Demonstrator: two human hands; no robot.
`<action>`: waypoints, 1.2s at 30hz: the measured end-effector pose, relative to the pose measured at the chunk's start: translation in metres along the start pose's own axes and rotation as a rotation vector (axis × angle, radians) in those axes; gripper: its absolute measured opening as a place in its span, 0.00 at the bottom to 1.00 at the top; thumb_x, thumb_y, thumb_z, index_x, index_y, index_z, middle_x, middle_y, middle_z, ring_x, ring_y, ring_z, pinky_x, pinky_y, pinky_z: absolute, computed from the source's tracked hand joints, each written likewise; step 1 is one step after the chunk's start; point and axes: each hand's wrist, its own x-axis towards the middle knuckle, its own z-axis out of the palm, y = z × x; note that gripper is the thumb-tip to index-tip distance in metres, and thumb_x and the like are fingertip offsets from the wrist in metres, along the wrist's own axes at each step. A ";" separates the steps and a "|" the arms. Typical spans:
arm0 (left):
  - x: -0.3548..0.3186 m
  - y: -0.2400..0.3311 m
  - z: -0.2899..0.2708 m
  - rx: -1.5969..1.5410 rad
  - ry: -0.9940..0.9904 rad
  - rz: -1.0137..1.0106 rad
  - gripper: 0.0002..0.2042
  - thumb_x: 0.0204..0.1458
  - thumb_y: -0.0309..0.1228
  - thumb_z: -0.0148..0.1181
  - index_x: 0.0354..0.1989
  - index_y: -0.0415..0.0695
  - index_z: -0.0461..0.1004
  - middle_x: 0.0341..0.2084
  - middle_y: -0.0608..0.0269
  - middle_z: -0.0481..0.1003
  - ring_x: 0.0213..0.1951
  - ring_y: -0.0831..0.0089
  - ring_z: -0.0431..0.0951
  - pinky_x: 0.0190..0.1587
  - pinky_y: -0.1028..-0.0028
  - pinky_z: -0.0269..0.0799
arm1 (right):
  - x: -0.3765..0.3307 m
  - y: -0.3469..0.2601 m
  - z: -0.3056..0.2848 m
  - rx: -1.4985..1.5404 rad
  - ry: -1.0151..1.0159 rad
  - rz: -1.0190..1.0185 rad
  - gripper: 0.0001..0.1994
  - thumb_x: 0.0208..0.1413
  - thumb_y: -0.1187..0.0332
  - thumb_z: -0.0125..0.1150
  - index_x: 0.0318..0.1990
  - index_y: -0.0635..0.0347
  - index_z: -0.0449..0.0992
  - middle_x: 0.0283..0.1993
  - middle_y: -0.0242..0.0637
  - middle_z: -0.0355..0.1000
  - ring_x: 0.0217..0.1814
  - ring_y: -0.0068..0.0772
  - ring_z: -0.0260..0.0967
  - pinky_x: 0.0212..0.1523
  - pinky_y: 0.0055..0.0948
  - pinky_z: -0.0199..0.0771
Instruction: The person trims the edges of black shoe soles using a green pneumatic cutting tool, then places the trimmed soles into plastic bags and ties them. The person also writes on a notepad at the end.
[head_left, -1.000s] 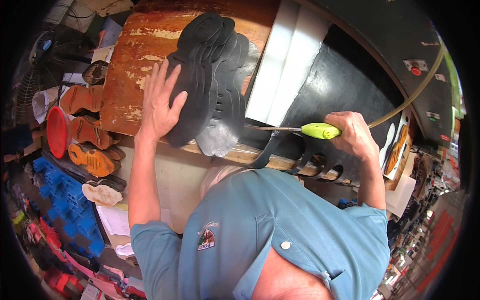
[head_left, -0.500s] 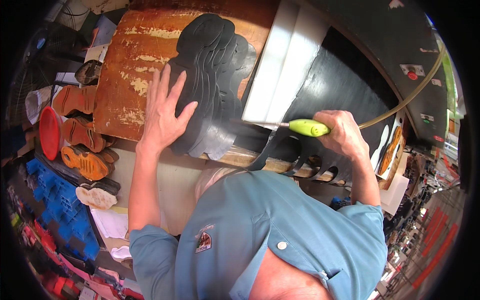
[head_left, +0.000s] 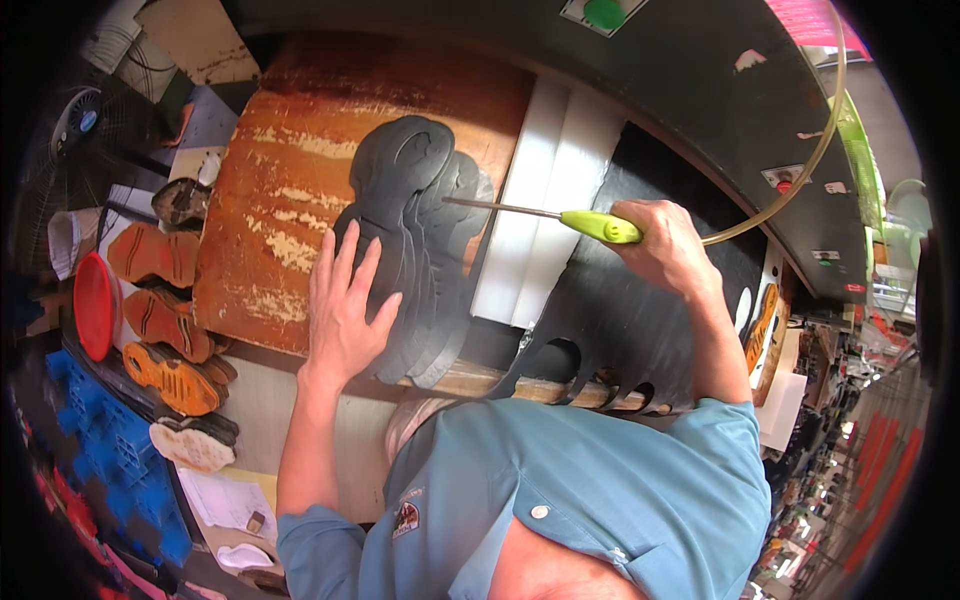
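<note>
Sheets (head_left: 424, 240) overlapping, lower ones part-hidden, handle (head_left: 598, 226) partly inside right hand (head_left: 662, 242)

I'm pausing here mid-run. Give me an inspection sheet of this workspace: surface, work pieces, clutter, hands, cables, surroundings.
Surface: brown board, worn, paint flaking; white panel on its right.
Work pieces: stack of black cut-outs, unevenly fanned, on the brown board; black sheet with holes along its near edge.
Clutter: shoe soles, red dish and papers at left.
Left hand: fingers spread, palm down at the stack's left side.
Right hand: gripping a green-handled tool; its rod tip overlaps the stack, contact unclear.
Cables: yellowish hose running from behind the right hand up the right side.
Surroundings: fan, blue crate, dark machine panel with buttons.
</note>
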 end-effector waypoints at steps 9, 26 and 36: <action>0.002 0.006 0.001 -0.025 0.001 -0.131 0.27 0.66 0.37 0.58 0.73 0.46 0.68 0.78 0.31 0.48 0.78 0.30 0.45 0.77 0.37 0.42 | 0.008 0.001 -0.029 0.096 0.082 -0.034 0.20 0.48 0.56 0.82 0.34 0.62 0.80 0.31 0.46 0.77 0.34 0.54 0.77 0.37 0.43 0.78; 0.014 0.011 -0.023 -0.247 -0.080 -0.284 0.37 0.54 0.24 0.68 0.75 0.44 0.63 0.77 0.33 0.52 0.76 0.35 0.54 0.77 0.50 0.54 | 0.183 -0.019 -0.240 -0.457 0.410 0.024 0.17 0.74 0.53 0.56 0.65 0.35 0.79 0.41 0.39 0.84 0.30 0.26 0.78 0.30 0.31 0.82; 0.013 -0.002 -0.013 -0.201 0.026 -0.309 0.44 0.51 0.27 0.76 0.77 0.46 0.59 0.77 0.45 0.57 0.77 0.47 0.57 0.77 0.54 0.56 | 0.019 -0.082 0.055 0.865 -0.398 -0.019 0.33 0.64 0.54 0.66 0.66 0.74 0.72 0.59 0.60 0.78 0.60 0.49 0.79 0.62 0.42 0.79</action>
